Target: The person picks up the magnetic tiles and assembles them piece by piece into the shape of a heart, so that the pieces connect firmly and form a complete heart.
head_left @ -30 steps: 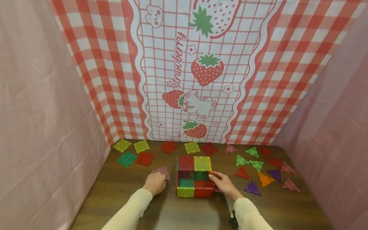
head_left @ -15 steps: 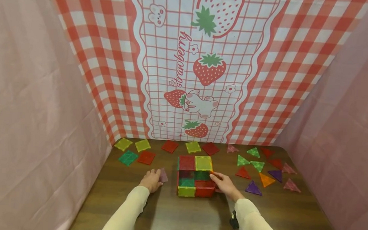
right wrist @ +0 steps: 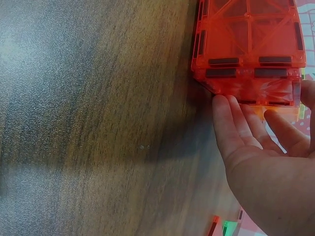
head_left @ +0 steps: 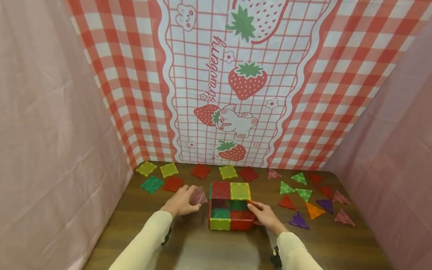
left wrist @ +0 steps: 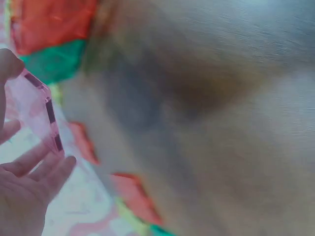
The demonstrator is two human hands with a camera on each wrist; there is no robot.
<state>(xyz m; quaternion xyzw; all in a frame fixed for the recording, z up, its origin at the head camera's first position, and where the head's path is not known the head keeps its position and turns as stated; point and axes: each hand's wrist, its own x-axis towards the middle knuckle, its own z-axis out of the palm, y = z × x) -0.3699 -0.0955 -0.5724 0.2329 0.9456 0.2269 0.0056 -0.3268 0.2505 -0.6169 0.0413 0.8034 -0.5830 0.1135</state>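
Observation:
My left hand (head_left: 178, 202) holds a translucent pink square magnetic tile (head_left: 198, 195), tilted up, just left of a box of magnetic tiles (head_left: 219, 224). In the left wrist view the pink tile (left wrist: 35, 105) sits between thumb and fingers. The box has red and yellow tiles along its back, yellow-green and red ones in front, and green inside its uncovered middle. At the box's right side, my right hand (head_left: 266, 219) grips the wall near an orange edge. In the right wrist view its fingertips (right wrist: 222, 104) touch the lower edge of the red end.
Yellow, red and green square tiles (head_left: 152, 184) lie at the back left of the wooden table (head_left: 214, 260). Several triangle tiles (head_left: 300, 220) are scattered at the right. A checked strawberry cloth (head_left: 244, 124) hangs behind, with pink curtains (head_left: 61, 141) at the sides.
My left hand has picked up the pink tile from the table, tilted it up and brought it nearer the box. The right hand has stayed at the box's right side.

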